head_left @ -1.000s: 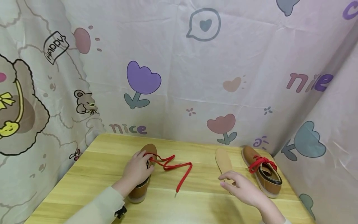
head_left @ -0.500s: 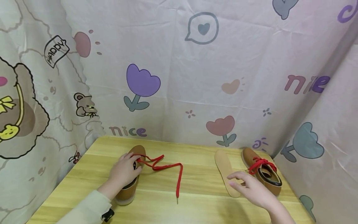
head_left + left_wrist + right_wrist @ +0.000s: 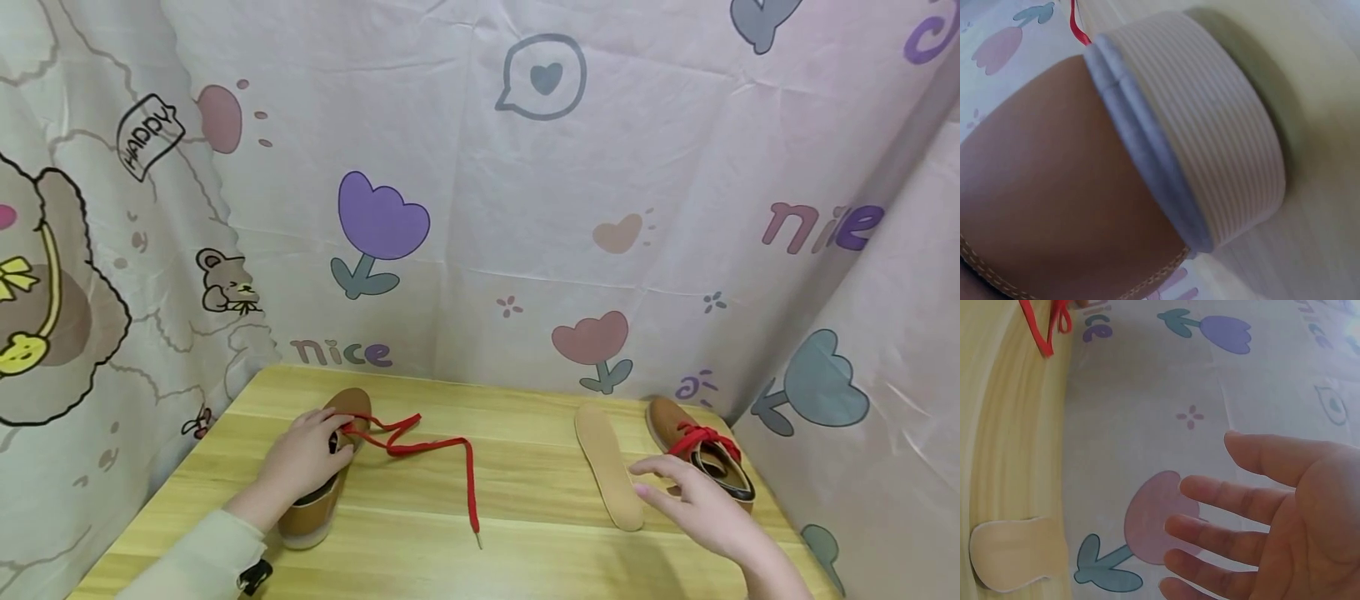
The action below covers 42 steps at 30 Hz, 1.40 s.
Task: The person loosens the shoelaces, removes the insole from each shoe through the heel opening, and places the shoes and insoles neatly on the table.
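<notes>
My left hand grips a brown leather shoe across its top, fingers over the tongue and lace area, at the left of the table. The left wrist view is filled by this shoe's heel and ridged sole edge. A loose red shoelace trails from it over the wood to the right. With fingers spread and nothing between them, my right hand hovers between a tan insole and a second brown shoe, partly covering that shoe. The second shoe's red lace is tied in a bow.
Everything lies on a light wooden table. A printed white curtain hangs along its back and both sides. The second shoe stands near the table's right edge.
My left hand has slid the shoe leftward, its loose lace dragging along. My right hand has drifted right, uncovering the insole. The insole and second shoe have stayed put.
</notes>
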{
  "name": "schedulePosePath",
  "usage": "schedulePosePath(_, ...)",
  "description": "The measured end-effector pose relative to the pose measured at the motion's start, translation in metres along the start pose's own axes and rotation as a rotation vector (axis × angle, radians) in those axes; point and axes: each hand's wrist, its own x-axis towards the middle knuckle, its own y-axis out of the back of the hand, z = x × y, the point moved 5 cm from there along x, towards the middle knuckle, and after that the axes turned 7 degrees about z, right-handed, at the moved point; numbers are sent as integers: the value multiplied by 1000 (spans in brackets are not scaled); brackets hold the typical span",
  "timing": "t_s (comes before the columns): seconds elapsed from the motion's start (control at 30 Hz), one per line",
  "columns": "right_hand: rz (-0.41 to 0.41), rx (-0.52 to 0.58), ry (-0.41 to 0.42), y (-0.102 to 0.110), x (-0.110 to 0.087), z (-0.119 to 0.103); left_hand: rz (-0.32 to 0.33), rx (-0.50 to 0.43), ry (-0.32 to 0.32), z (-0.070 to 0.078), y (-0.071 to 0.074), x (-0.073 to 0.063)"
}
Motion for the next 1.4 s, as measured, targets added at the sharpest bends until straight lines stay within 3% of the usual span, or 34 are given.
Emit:
schedulePosePath(0.47,92,-37,19,21,-3,9,-14,-1,-5,-36,10,5)
schedulePosePath(0.9,121,-59,42,33,-2,13,-57,-22,-14,-73,16,11)
schedulePosePath(1.27,118,-52,26,40,2,26,-91,-21,-25,-94,27,13)
schedulePosePath(1.4,136,-97,21,44,3,29,-93,-24,-33,-98,30,15)
